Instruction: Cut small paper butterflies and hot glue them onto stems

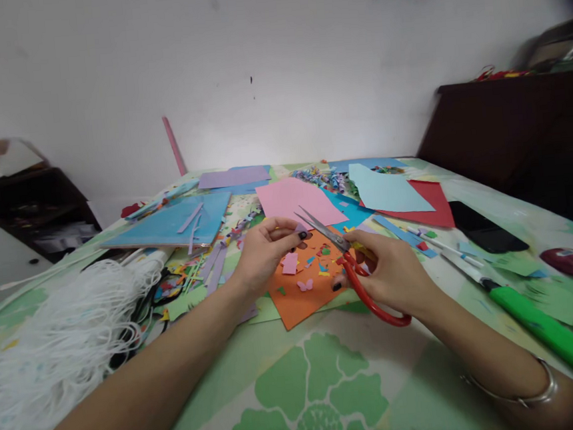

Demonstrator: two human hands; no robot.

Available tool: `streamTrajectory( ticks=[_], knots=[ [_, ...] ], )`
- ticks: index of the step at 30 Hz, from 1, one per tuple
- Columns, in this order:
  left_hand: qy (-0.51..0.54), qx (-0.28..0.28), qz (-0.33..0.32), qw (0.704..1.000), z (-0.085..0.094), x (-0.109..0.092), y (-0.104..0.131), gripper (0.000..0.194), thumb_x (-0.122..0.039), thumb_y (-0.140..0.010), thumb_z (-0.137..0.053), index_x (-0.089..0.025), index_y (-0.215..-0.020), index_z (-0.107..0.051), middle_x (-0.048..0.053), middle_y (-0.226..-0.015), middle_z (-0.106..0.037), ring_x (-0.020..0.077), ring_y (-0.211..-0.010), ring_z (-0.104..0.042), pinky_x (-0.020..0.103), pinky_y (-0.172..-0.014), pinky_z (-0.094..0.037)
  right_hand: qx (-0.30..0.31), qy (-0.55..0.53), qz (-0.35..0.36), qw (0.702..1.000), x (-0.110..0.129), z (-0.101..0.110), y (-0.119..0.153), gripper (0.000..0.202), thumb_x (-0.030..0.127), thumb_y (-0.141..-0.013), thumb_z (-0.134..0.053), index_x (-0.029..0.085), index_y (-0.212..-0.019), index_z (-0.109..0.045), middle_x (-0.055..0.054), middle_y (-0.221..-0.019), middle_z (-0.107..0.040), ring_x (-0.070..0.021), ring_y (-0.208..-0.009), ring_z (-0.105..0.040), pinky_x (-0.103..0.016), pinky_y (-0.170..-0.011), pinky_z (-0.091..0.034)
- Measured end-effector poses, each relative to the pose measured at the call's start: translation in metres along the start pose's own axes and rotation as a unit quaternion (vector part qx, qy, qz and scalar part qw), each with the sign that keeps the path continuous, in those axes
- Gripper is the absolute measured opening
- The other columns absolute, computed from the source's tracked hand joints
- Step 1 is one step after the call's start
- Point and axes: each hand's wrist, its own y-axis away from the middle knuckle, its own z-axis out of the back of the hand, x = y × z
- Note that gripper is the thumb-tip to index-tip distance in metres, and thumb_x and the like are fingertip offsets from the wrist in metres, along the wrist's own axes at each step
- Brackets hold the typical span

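Observation:
My right hand (386, 266) grips a pair of red-handled scissors (369, 298), the fingers wrapped about the handles. The blades point up and to the left, slightly apart. Opposite them, my left hand (274, 249) pinches a small purple piece of paper (300, 228), mostly covered by the fingertips. Below both hands lies an orange sheet (289, 308) strewn with small paper scraps. A pink paper butterfly (305, 285) and a pink cut piece (289, 263) rest on it. Just behind the blades is a larger pink sheet (290, 198).
A heap of white cord (70, 327) fills the left side. Blue (167, 222), pale blue (389, 192) and red sheets (436, 205) lie farther back. To the right are a black phone (488, 227) and a green-handled tool (542, 326). A wall stands behind the table.

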Motion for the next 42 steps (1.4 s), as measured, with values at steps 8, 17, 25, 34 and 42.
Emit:
streamTrajectory(
  ticks=[8,17,25,34,42],
  knots=[
    [-0.002,0.017,-0.010,1.000,-0.0016,0.0014,0.0017,0.025,-0.011,-0.063,-0.070,-0.013,-0.087,-0.061,0.002,-0.068,-0.069,0.0111,-0.062,-0.062,0.024,-0.066,-0.044,0.032,0.027,0.008,0.999,0.0024,-0.0050,0.0014,0.040,0.045,-0.068,-0.067,0.020,-0.099,-0.061,-0.003,-0.074,-0.063,-0.0172,-0.061,-0.053,-0.027,-0.055,-0.033],
    [-0.008,0.018,-0.010,1.000,-0.0034,0.0015,0.0022,0.023,-0.010,-0.063,-0.070,-0.013,-0.085,-0.061,0.002,-0.067,-0.069,0.0117,-0.061,-0.063,0.024,-0.064,-0.044,0.020,0.021,0.024,0.999,0.0023,-0.0055,0.0022,0.037,0.045,-0.069,-0.066,0.020,-0.097,-0.062,-0.003,-0.073,-0.062,-0.0169,-0.061,-0.053,-0.026,-0.055,-0.033],
    [0.003,0.020,-0.003,1.000,-0.0040,-0.0010,0.0031,0.025,-0.011,-0.062,-0.071,-0.013,-0.085,-0.062,0.001,-0.067,-0.069,0.0112,-0.060,-0.063,0.024,-0.064,-0.044,0.026,0.018,0.010,0.999,0.0019,-0.0055,0.0021,0.040,0.047,-0.069,-0.067,0.020,-0.098,-0.063,-0.002,-0.069,-0.059,-0.0167,-0.060,-0.050,-0.027,-0.055,-0.033],
    [0.005,0.018,-0.010,1.000,0.0000,0.0019,0.0014,0.026,-0.009,-0.062,-0.070,-0.014,-0.087,-0.062,0.002,-0.070,-0.069,0.0111,-0.063,-0.063,0.024,-0.066,-0.046,0.026,0.005,0.008,1.000,0.0020,-0.0049,0.0021,0.040,0.046,-0.068,-0.067,0.019,-0.097,-0.063,-0.001,-0.068,-0.058,-0.0151,-0.059,-0.047,-0.026,-0.055,-0.031],
    [-0.006,0.003,-0.020,1.000,-0.0007,-0.0001,0.0005,0.026,-0.006,-0.061,-0.067,-0.013,-0.085,-0.063,0.000,-0.069,-0.068,0.0103,-0.061,-0.062,0.024,-0.065,-0.046,0.031,0.002,0.003,1.000,0.0016,-0.0045,0.0017,0.041,0.047,-0.068,-0.067,0.019,-0.098,-0.063,-0.001,-0.067,-0.056,-0.0149,-0.059,-0.046,-0.026,-0.055,-0.032]
  ],
)
